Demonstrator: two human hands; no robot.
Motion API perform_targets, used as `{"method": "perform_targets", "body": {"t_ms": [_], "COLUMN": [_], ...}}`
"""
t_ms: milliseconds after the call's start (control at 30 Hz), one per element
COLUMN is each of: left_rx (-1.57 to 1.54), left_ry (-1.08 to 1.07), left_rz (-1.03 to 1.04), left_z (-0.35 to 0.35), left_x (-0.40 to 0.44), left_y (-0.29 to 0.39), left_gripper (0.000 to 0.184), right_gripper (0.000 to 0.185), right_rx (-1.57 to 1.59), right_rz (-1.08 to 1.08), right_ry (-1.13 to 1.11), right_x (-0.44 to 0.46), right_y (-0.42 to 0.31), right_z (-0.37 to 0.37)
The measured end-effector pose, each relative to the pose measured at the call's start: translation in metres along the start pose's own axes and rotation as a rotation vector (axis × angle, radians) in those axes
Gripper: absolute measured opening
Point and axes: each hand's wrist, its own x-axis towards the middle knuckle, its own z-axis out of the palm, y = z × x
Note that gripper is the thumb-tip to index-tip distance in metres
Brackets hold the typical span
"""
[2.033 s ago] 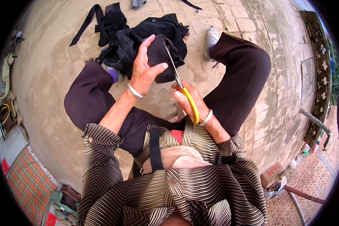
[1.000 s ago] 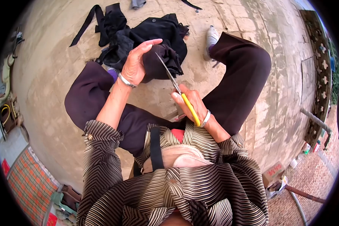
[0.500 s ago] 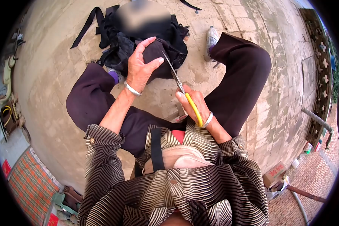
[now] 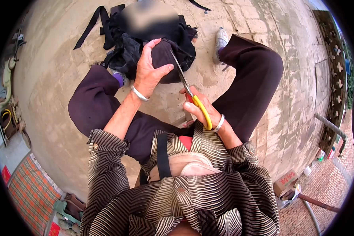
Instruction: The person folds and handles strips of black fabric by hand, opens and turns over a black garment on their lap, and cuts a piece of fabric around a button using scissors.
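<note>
My left hand (image 4: 148, 72) holds a piece of dark cloth (image 4: 163, 59), its thumb lying across the near side and its fingers along the far edge. In my right hand (image 4: 202, 107) are scissors (image 4: 202, 112) with yellow and red handles. Their metal blades point up and to the left, against the right part of the dark cloth. Whether the blades are apart is hard to tell. Behind the cloth, a heap of black garments (image 4: 124, 59) lies on the ground, partly covered by a blurred patch.
My knees in dark trousers (image 4: 249, 78) stand on both sides of my hands. A black strap (image 4: 91, 27) trails on the paved ground (image 4: 51, 78) at upper left. At lower right are a cardboard box (image 4: 286, 181) and a pipe (image 4: 330, 125); a plaid cloth (image 4: 32, 192) lies lower left.
Compared with one second ago, my left hand has turned, with its thumb now over the cloth. The scissors have shifted slightly right and their red handle shows again. A blurred patch now covers part of the heap.
</note>
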Motion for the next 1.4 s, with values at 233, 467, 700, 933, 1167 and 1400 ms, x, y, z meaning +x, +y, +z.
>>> {"method": "perform_targets", "body": {"t_ms": [233, 467, 700, 933, 1167, 1400], "left_rx": [-0.056, -0.033, -0.001, 0.137, -0.309, -0.429], "left_ry": [-0.04, -0.022, -0.013, 0.014, -0.06, -0.08], "left_rz": [-0.041, -0.006, 0.003, 0.083, -0.167, -0.336], "left_z": [0.008, 0.009, 0.009, 0.009, 0.002, -0.02], "left_x": [-0.006, -0.006, -0.006, -0.007, 0.0, 0.007], "left_y": [0.011, 0.008, 0.008, 0.005, 0.014, 0.015], "left_gripper": [0.076, 0.077, 0.077, 0.078, 0.058, 0.033], "right_gripper": [0.053, 0.046, 0.039, 0.039, 0.034, 0.04], "right_rx": [-0.022, -0.055, -0.018, -0.053, -0.163, -0.301], "right_rz": [0.071, 0.018, 0.044, 0.079, 0.048, -0.113], "right_ry": [0.023, 0.149, 0.23, 0.285, 0.192, 0.145], "right_x": [0.006, 0.011, 0.011, 0.011, 0.01, 0.002], "right_y": [-0.011, -0.01, -0.004, 0.002, 0.003, 0.008], "right_z": [0.004, 0.009, 0.017, 0.023, 0.013, 0.016]}}
